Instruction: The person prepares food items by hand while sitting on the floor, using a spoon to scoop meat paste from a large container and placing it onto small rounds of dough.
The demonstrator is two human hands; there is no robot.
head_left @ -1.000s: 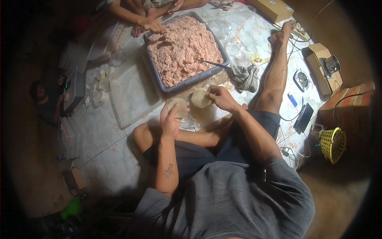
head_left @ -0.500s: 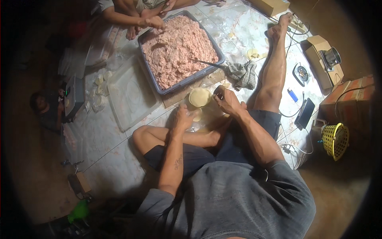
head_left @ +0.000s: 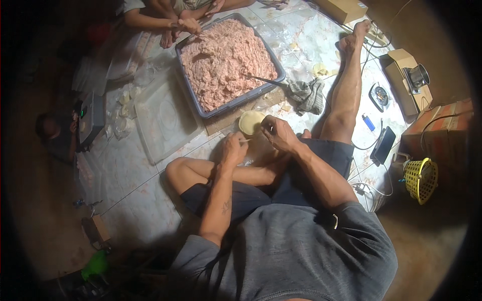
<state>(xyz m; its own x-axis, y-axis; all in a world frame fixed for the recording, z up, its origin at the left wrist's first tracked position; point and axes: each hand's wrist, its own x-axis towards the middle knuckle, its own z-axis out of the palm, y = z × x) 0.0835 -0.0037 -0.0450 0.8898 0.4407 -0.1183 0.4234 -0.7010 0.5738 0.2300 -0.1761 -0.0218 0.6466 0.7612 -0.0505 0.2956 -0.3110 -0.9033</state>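
In front of my crossed leg is a stack of pale round dough wrappers [head_left: 250,122], close to the near edge of a big blue-grey tub [head_left: 228,109]. Pink minced filling [head_left: 226,62] is heaped in that tub, and a dark-handled utensil [head_left: 266,80] leans out over its right edge. My left hand [head_left: 233,149] is closed, with a thin pale dough wrapper [head_left: 244,140] at its fingertips. Just right of the stack, my right hand [head_left: 281,135] has curled, pinched fingers; a small dark patch shows there, and what they hold is unclear.
Across the tub, another person's hand [head_left: 190,25] is at its far left corner. A clear lid [head_left: 163,120] lies left of the tub, a checked cloth [head_left: 306,95] right of it. Farther right are a blue lighter [head_left: 368,122], a phone [head_left: 384,144] and a yellow basket [head_left: 420,180].
My right hand has shifted slightly left and down, toward the wrapper stack and my left hand. The pale piece at my left fingertips now shows as a thin edge.
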